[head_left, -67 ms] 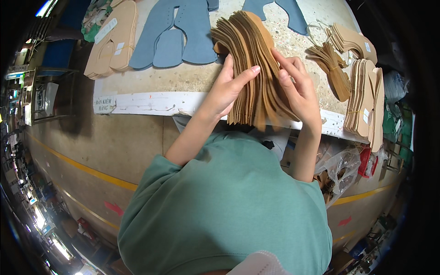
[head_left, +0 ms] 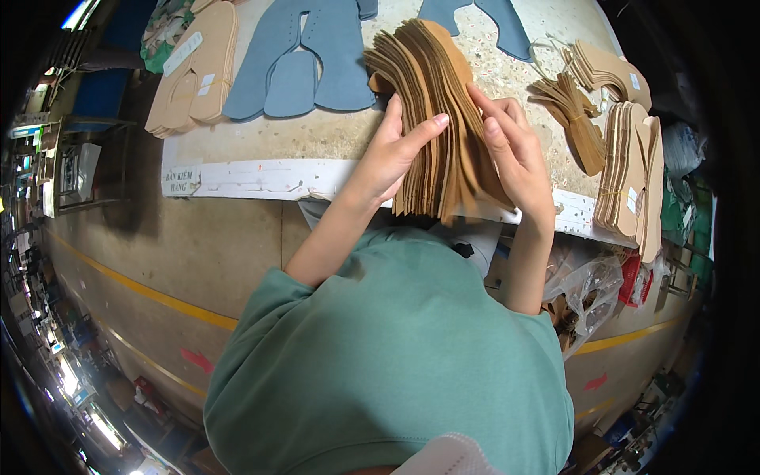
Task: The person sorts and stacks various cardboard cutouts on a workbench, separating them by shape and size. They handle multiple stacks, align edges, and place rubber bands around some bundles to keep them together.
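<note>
A thick stack of brown leather pieces (head_left: 431,119) stands fanned on edge at the table's front, its lower ends spread toward me. My left hand (head_left: 388,154) is closed on the stack's left side, with the thumb laid across the edges; its other fingers are partly hidden behind the leather. At the right side, my right hand (head_left: 514,146) holds the outer pieces, index finger stretched along the far edge and thumb bent nearer me. Blue-grey cut pieces (head_left: 293,79) lie flat just left of the stack.
Tan stacks (head_left: 194,71) lie at the table's left end. On the right are a tied brown bundle (head_left: 582,131) and a banded tan stack (head_left: 625,170). The white front edge (head_left: 269,178) runs close before me. Below right hang a clear plastic bag (head_left: 590,289) and a red basket (head_left: 636,281).
The lower right pieces of the brown stack have swung a little to the right. My right thumb has shifted slightly; my left hand stays in place.
</note>
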A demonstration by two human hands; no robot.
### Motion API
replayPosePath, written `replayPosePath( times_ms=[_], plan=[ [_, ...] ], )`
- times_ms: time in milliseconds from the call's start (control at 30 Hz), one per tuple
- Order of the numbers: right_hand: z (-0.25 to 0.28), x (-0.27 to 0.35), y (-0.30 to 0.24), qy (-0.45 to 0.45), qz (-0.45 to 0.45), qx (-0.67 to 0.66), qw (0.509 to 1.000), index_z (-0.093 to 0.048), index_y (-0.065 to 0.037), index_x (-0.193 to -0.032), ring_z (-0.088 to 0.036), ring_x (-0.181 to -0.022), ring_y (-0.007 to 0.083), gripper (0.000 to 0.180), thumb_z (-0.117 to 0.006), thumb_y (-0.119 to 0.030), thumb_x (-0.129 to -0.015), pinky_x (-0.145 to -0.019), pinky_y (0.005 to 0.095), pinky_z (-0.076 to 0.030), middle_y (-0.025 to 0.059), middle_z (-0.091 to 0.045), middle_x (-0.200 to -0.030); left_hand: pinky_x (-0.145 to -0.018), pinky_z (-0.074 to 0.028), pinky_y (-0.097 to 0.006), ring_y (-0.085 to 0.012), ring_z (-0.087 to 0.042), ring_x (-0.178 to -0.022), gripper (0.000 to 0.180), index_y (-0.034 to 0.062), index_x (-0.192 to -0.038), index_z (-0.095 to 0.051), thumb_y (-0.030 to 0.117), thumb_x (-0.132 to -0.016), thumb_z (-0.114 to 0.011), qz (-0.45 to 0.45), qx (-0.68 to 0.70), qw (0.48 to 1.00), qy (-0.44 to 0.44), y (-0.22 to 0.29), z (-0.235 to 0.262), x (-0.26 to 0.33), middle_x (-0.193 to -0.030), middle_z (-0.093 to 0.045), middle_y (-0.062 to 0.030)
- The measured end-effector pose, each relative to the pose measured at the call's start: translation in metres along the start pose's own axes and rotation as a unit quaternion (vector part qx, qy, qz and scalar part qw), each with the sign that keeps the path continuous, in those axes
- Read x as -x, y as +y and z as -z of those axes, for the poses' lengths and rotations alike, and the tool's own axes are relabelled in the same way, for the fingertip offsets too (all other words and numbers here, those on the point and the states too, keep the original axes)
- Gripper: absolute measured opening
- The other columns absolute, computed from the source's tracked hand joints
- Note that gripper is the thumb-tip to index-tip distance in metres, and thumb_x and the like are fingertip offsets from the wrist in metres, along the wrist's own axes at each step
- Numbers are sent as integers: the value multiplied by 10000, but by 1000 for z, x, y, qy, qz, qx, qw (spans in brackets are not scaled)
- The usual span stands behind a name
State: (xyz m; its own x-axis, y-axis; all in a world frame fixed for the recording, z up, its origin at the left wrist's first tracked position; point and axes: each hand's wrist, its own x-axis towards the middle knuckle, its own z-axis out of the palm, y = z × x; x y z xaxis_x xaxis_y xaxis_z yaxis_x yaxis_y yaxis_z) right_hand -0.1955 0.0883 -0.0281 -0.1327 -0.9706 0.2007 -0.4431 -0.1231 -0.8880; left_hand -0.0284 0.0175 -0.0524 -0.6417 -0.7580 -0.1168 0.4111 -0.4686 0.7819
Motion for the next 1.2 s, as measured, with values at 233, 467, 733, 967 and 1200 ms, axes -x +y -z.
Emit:
replayPosePath(
  times_ms=[233,467,733,967,1200],
  plan=[
    [-5,-2,-4,27,10,14,999,-579,-53,-1304,-511,-824,156,359,-546,-141,-957,-706,256,-442,80,-500,-912,-1038,-396,-315,-146,-487,-1206,491,40,-1383,-325,104,-960,-566,-17,44,999,1,-4,5,-1,-1294,-503,-84],
    [-24,9,-38,9,42,-3,999,-604,-38,-1261,-530,-708,167,401,-577,16,-864,-658,266,-458,106,-517,-860,-985,-456,-361,-217,-518,-1164,743,22,-1387,-308,314,-836,-711,10,36,999,-20,-11,22,5,-1239,-496,-117],
    [-39,0,-28,90,92,-98,987,-440,-45,-1409,-481,-1103,217,711,-725,-231,-784,-859,320,-445,125,-463,-1227,-1051,-416,-450,-330,-466,-1289,941,27,-1453,-266,137,-639,-725,-114,-7,977,-179,-2,25,6,-1401,-431,-187],
    [-56,7,-6,145,247,-63,956,-498,4,-1344,-482,-1192,338,794,-786,-399,-723,-969,425,-435,209,-453,-1317,-1062,-374,-397,-268,-464,-1274,1016,31,-1428,-327,116,-546,-824,-262,-449,836,-179,2,58,7,-1386,-455,-150],
    [-71,11,22,224,318,-31,920,-498,-13,-1301,-515,-1166,351,847,-858,-406,-642,-958,435,-449,224,-484,-1296,-1069,-351,-392,-264,-425,-1304,1208,11,-1435,-304,300,-457,-952,-167,-370,903,-138,-7,64,6,-1396,-439,-143]
  ],
)
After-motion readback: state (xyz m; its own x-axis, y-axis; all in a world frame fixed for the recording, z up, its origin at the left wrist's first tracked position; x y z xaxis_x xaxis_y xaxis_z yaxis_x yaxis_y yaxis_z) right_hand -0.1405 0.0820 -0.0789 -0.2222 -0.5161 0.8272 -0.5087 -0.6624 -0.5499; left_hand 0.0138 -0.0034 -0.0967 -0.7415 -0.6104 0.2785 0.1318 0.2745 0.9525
